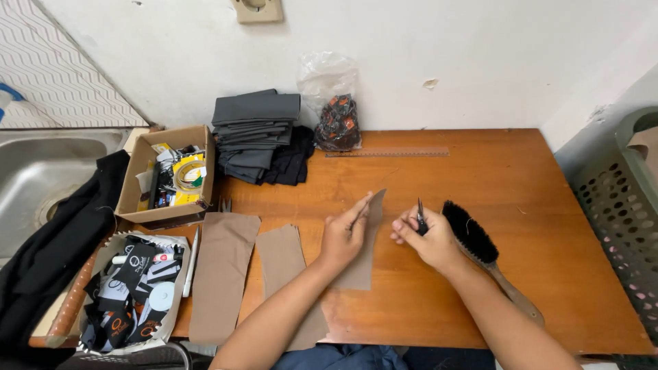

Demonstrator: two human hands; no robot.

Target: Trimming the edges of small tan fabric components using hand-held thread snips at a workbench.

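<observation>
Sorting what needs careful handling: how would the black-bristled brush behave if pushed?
The brush lies flat on the table on a long wooden handle, so it would probably slide or pivot, not roll. It looks rigid; only the bristles should give.

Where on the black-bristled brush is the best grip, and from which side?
Take the brush by its wooden handle, coming from the near right. The handle runs bare toward the table's near edge, while the bristle head lies beside the right hand.

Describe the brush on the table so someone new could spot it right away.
On the wooden table, look just past the right hand. The brush lies there at an angle, with black bristles and a wooden handle, the only bristled thing among flat brown fabric pieces.
</observation>
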